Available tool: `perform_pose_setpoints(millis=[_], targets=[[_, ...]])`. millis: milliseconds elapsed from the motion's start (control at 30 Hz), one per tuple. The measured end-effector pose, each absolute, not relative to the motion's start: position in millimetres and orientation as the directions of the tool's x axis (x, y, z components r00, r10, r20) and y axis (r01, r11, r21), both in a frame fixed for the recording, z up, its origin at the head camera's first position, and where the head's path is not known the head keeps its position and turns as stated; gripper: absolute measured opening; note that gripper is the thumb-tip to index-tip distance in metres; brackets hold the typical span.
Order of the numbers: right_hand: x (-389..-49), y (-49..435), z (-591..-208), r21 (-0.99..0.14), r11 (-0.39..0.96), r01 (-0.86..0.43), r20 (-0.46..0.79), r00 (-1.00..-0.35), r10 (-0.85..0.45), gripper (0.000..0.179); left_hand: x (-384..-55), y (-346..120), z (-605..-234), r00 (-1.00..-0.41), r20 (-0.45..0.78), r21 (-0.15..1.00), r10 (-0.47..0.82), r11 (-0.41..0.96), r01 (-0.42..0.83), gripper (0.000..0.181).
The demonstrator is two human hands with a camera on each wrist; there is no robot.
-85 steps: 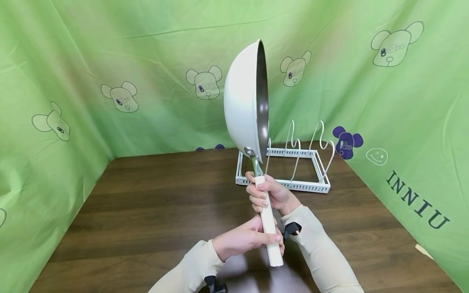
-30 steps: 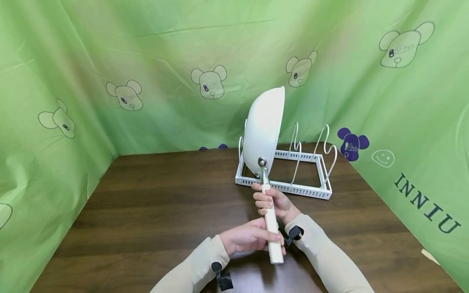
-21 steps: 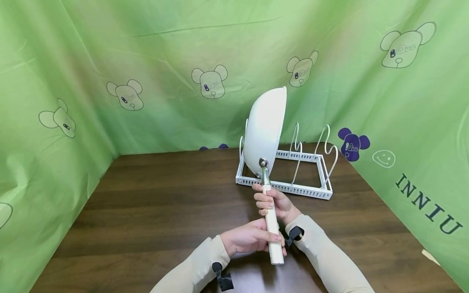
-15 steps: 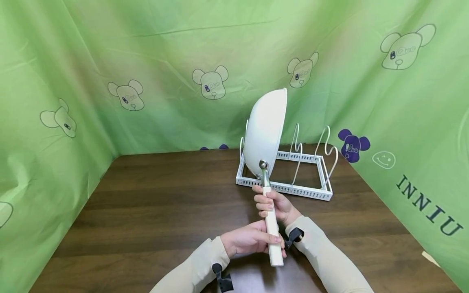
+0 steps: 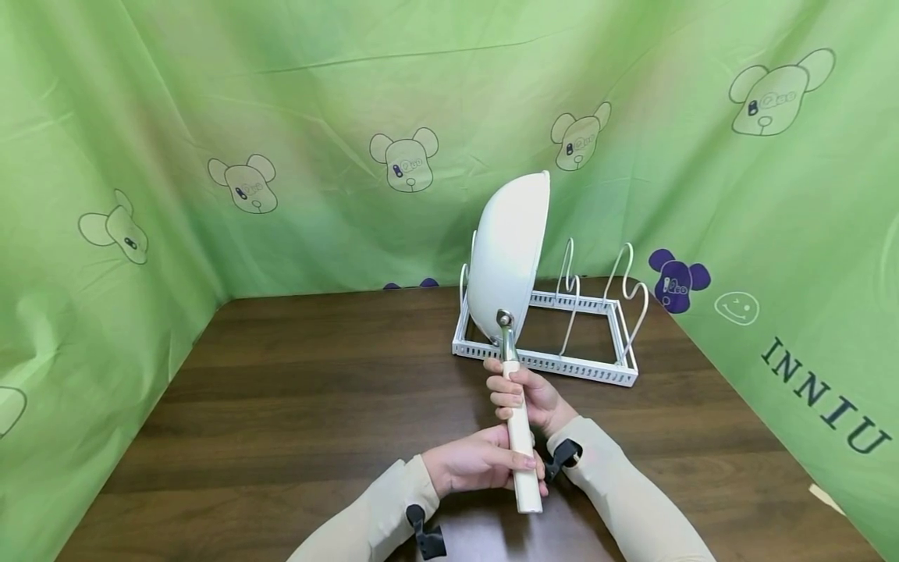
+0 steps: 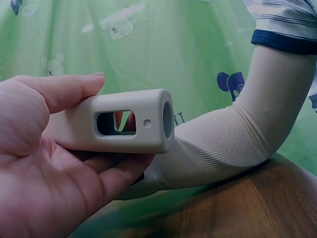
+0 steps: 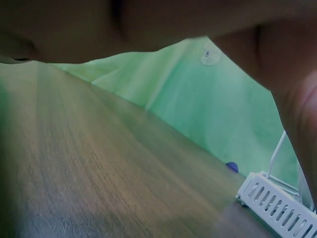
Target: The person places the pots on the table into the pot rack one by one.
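Note:
A white wok (image 5: 504,250) stands on its side over the left part of a white wire pan rack (image 5: 590,371), its outer wall facing left. Its long cream handle (image 5: 521,437) points toward me and joins the bowl by a metal neck. My right hand (image 5: 537,400) grips the handle just below that neck. Nearer its end, my left hand (image 5: 467,462) holds the same handle, thumb on top and fingers underneath. The left wrist view shows the handle's slotted end (image 6: 148,121) past the thumb. In the right wrist view, dark blurred fingers (image 7: 163,25) cover the top.
Wire dividers (image 5: 570,304) rise from the rack to the right of the wok. The rack sits at the back right of a brown wooden table (image 5: 302,390). Green printed cloth (image 5: 309,86) hangs behind and at both sides. A small pale strip (image 5: 827,498) lies at the right edge.
Since the oldest frame, both hands have lowered the wok from in front of the cloth down into the rack's left part. Over the last second hands and wok have barely moved.

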State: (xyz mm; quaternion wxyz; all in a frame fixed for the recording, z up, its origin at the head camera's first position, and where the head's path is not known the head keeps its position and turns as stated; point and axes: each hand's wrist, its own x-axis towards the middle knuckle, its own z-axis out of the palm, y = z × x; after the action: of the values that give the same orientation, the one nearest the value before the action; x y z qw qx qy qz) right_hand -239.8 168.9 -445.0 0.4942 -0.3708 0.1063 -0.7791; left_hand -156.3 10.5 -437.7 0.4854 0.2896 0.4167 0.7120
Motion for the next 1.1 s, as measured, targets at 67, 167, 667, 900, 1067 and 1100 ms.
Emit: perform_pose_setpoints(millis=[67, 167, 667, 900, 1067, 1100], targets=[[-239, 169, -446, -0.538, -0.489, 0.687, 0.465, -0.241, -0.852, 0.011, -157, 11, -440, -0.36, 0.013, 0.873, 0.933, -0.186, -0.45, 0.027], [-238, 170, -447, -0.544, -0.488, 0.682, 0.454, -0.249, -0.855, 0.012, -157, 11, -443, -0.358, 0.009, 0.866, 0.934, -0.186, -0.463, 0.03], [-239, 176, -450, -0.648, -0.514, 0.563, 0.422, -0.296, -0.857, 0.014, -159, 7, -456, -0.365, 0.013, 0.804, 0.931, -0.227, -0.55, 0.042], [-237, 181, -453, -0.712, -0.532, 0.459, 0.396, -0.363, -0.843, 0.015, -162, 7, -462, -0.369, -0.017, 0.787, 0.929, -0.215, -0.578, 0.043], [-237, 185, -459, -0.745, -0.516, 0.422, 0.347, -0.415, -0.841, 0.019, -165, 8, -470, -0.381, -0.069, 0.789, 0.922, -0.183, -0.586, 0.042], [-237, 186, -460, -0.748, -0.513, 0.421, 0.339, -0.422, -0.841, 0.02, -166, 8, -471, -0.385, -0.08, 0.791, 0.92, -0.176, -0.586, 0.042]])
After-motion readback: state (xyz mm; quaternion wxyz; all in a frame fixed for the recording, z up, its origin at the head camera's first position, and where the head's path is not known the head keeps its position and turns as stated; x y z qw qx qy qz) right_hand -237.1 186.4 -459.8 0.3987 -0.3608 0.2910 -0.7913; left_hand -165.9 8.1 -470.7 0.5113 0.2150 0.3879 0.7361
